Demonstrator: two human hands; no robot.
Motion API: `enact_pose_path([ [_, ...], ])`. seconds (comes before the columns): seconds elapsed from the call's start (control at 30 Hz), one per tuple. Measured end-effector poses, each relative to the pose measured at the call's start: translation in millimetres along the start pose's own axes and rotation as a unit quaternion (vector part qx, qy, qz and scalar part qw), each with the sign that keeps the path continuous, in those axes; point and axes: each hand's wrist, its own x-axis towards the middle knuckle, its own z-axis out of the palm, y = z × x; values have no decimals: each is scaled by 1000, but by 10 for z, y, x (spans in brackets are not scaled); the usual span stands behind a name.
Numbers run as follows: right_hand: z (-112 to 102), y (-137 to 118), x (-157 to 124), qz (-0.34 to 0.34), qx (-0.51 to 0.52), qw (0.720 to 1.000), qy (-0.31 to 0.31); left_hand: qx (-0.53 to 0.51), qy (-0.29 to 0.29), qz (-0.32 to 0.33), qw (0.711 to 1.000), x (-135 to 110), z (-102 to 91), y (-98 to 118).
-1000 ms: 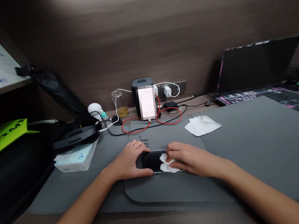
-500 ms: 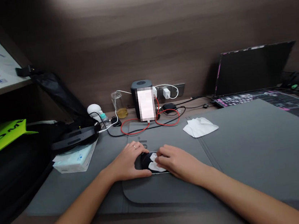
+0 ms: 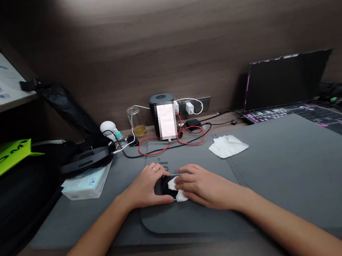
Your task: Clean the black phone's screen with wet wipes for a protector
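A dark-screened phone (image 3: 166, 191) lies flat on the grey desk mat (image 3: 276, 173). My left hand (image 3: 149, 187) grips its left end, thumb on the near edge and fingers on the far edge. With bent fingers, my right hand (image 3: 204, 185) presses a crumpled white tissue (image 3: 172, 184) onto the screen; one corner of it sticks out past the phone's near edge. The right end of the phone is hidden under that hand. Another folded white tissue (image 3: 228, 146) rests on the mat, to the right and farther back.
A tissue pack (image 3: 86, 186) sits at the left below a dark device. Along the back stand a glass jar (image 3: 138, 123) and a black box-shaped device (image 3: 161, 98) with a blurred panel before it, amid red, black and white cables. An open laptop (image 3: 287, 82) stands at right.
My right hand's fingers have spread a little and shifted over the screen. Part of the tissue has moved toward the near edge. My left hand stays in place on the phone.
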Motion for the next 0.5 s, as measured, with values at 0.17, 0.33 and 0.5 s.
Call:
enact_pose_path([
  [0.17,17,-54,18,-15,30,999,-21,-3,1,9,1000,-5,-1,-6],
  [0.33,10,-32,9,-3,42,999,-19,-2,3,1,1000,-3,-5,5],
  [0.5,18,-3,5,-13,48,999,-3,-1,-3,4,1000,-1,-8,3],
])
